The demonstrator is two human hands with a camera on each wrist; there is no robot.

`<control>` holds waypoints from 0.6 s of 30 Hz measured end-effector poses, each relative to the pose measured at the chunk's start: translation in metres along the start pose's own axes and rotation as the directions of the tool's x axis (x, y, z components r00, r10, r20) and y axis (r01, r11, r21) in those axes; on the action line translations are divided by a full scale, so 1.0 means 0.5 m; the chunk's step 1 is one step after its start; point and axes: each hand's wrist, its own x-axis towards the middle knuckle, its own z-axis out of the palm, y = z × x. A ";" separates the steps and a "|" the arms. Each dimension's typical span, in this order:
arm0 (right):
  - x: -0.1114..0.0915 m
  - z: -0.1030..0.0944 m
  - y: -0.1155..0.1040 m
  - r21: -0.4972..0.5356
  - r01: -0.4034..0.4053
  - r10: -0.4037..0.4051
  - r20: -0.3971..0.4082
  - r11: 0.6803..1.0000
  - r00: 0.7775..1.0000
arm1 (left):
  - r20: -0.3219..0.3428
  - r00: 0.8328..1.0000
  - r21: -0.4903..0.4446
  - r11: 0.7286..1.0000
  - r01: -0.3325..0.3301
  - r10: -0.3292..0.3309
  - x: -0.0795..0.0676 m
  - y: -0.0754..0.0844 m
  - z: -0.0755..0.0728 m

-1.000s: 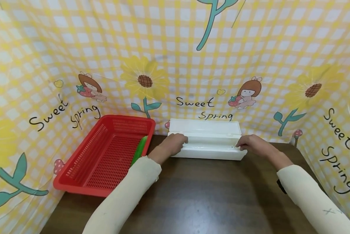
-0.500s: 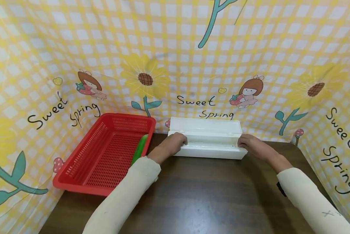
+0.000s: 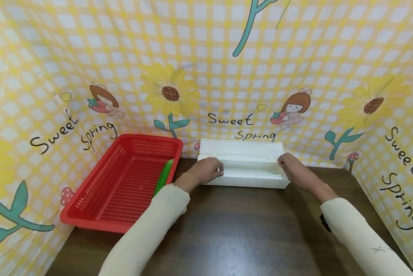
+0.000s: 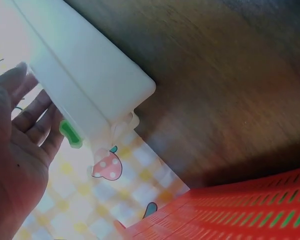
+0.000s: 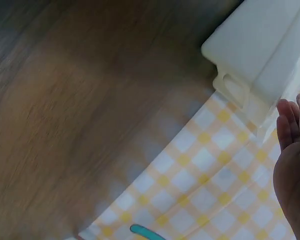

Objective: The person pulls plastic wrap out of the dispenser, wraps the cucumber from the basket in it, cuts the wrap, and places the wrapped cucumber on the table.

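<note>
A long white plastic box (image 3: pixel 248 181) lies at the back of the wooden table with its lid (image 3: pixel 241 147) raised behind it, showing the hollow inside. My left hand (image 3: pixel 206 170) is at the box's left end, fingertips over the front rim. In the left wrist view, the fingers (image 4: pixel 37 117) are loosely spread beside the box (image 4: pixel 90 60). My right hand (image 3: pixel 296 170) is at the right end, its fingertips close to the lid's lower corner. In the right wrist view, its fingers (image 5: pixel 286 122) extend near the box's end, which has a looped tab (image 5: pixel 233 90).
To the left stands a red perforated plastic basket (image 3: pixel 89 225). A smooth, long green cucumber-like thing (image 3: pixel 163 177) leans inside its right wall. Yellow checked cloth (image 3: pixel 227 80) with flower prints hangs behind and at both sides of the table (image 3: pixel 234 230).
My right hand has shifted from the box's right end slightly up and left towards the lid corner. My left hand's fingers have loosened a little. The box and basket stay in place.
</note>
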 end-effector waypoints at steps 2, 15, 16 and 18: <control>0.008 0.006 -0.003 0.011 -0.008 0.008 -0.016 1.000 1.000 | 0.023 1.000 -0.011 1.000 -0.011 0.011 0.000 -0.003 -0.001; 0.003 -0.002 -0.012 0.254 -0.328 0.258 0.272 0.910 0.927 | -0.051 0.998 -0.017 0.999 -0.036 0.035 0.001 -0.009 0.004; 0.004 -0.002 -0.011 0.252 -0.316 0.245 0.275 0.915 0.930 | -0.057 0.998 -0.009 0.999 -0.034 0.034 0.000 -0.009 0.004; 0.007 0.000 -0.009 0.239 -0.279 0.212 0.271 0.930 0.939 | -0.064 0.998 -0.004 1.000 -0.028 0.028 0.000 -0.010 0.003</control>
